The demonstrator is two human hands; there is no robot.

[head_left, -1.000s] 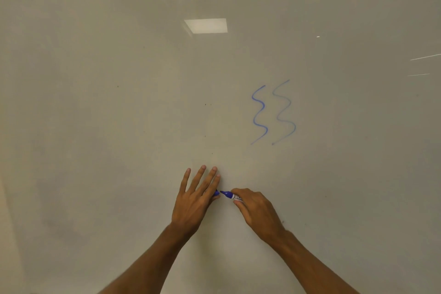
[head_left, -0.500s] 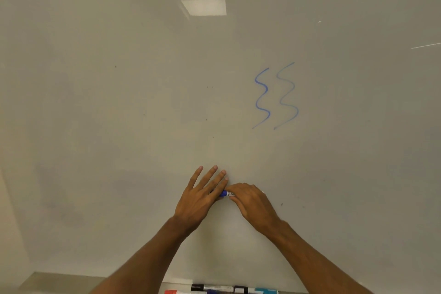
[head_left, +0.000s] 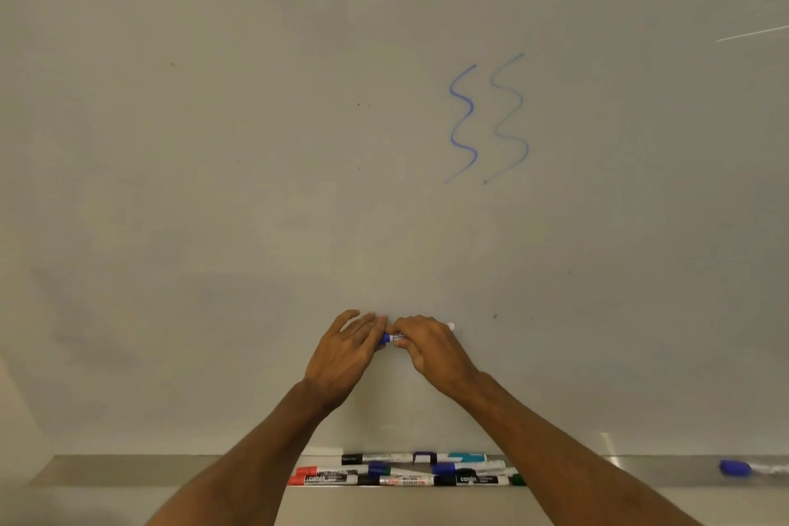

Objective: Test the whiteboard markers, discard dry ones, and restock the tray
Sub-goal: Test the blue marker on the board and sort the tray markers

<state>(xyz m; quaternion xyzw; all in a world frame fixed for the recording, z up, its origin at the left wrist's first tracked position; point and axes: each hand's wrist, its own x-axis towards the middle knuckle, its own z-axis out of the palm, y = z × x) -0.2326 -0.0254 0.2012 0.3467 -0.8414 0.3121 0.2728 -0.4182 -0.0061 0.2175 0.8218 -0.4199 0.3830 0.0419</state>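
A blue whiteboard marker (head_left: 390,338) lies level between my two hands, close to the whiteboard (head_left: 213,184). My right hand (head_left: 431,348) grips its white barrel, whose end pokes out past my knuckles. My left hand (head_left: 348,350) holds the blue cap end with curled fingers. Two blue wavy test lines (head_left: 486,120) are drawn on the board above and to the right. Below, the metal tray (head_left: 170,470) carries several capped markers (head_left: 410,472) in red, black, blue, teal and green.
One more blue-capped marker (head_left: 736,468) lies alone at the tray's right end. Ceiling lights reflect at the top of the glossy board. Faint scratch marks show at the upper right.
My left hand's fingers went from spread straight to curled round the cap, which has closed over the blue tip. The view tilted down, bringing the tray and its markers into sight.
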